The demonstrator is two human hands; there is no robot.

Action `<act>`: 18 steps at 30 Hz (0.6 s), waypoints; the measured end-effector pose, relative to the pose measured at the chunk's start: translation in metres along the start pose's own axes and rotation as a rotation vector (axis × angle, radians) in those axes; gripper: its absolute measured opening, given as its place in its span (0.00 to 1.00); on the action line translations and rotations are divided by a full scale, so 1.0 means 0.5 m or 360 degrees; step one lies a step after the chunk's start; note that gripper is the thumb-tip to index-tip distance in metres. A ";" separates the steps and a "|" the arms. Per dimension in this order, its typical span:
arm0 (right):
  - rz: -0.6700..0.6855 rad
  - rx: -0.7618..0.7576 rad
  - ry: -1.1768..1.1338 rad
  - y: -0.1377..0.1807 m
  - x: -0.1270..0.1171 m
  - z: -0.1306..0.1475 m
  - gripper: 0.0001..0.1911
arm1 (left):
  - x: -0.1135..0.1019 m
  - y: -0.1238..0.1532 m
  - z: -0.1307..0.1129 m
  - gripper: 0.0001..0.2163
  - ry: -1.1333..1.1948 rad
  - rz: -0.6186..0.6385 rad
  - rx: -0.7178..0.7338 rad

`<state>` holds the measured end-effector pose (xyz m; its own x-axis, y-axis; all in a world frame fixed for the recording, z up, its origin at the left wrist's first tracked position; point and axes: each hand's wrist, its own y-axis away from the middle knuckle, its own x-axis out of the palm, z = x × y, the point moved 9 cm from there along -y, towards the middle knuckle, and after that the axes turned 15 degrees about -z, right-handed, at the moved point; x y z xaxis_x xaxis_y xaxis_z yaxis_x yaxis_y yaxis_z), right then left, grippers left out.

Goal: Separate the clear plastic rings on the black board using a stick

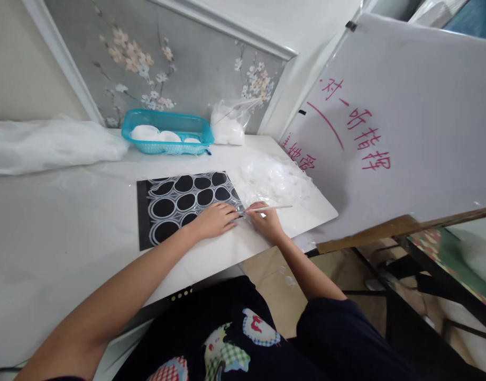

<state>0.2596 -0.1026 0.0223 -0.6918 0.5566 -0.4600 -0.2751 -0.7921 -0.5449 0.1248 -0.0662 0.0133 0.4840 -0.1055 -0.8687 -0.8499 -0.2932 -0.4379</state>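
Note:
A translucent whitish sheet with rows of oval openings [175,205] lies over a black mat [143,233] on the table. My left hand [216,219] rests flat on the sheet's near right part, fingers stretched out and covering some of the ovals. At the sheet's right corner, my right hand [264,219] is closed on a thin white stick [280,207], which points out to the right. The stick's tip is too small to make out by my left fingertips.
A blue plastic basket [127,129] with several white round pieces stands at the back, beside a clear bag of white material [229,124]. Clear plastic scraps [272,180] lie to the right. Bundled white film [48,145] is at the left. A whiteboard [421,121] leans beyond the table's right edge.

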 end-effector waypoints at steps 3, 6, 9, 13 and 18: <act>0.0086 0.0080 -0.0020 -0.003 0.022 -0.004 0.12 | -0.010 0.003 0.027 0.21 0.0103 -0.0051 -0.0144; 0.0108 0.0221 -0.0069 -0.002 0.034 -0.015 0.13 | -0.013 0.007 0.048 0.25 0.0141 -0.0064 -0.0235; 0.0078 0.0357 -0.0165 -0.003 0.037 -0.026 0.14 | -0.007 0.010 0.067 0.24 0.0023 -0.0007 -0.0247; 0.0066 0.0406 -0.0321 -0.008 0.043 -0.024 0.14 | -0.010 0.010 0.094 0.22 -0.0032 0.0038 -0.0278; 0.0101 0.0352 -0.0293 -0.011 0.049 -0.021 0.15 | -0.029 0.016 0.111 0.26 -0.0094 0.0032 -0.0345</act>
<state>0.2511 -0.0818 0.0066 -0.8162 0.4653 -0.3426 -0.3522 -0.8706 -0.3434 0.0995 -0.0142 0.0098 0.4488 -0.0592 -0.8917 -0.7914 -0.4897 -0.3658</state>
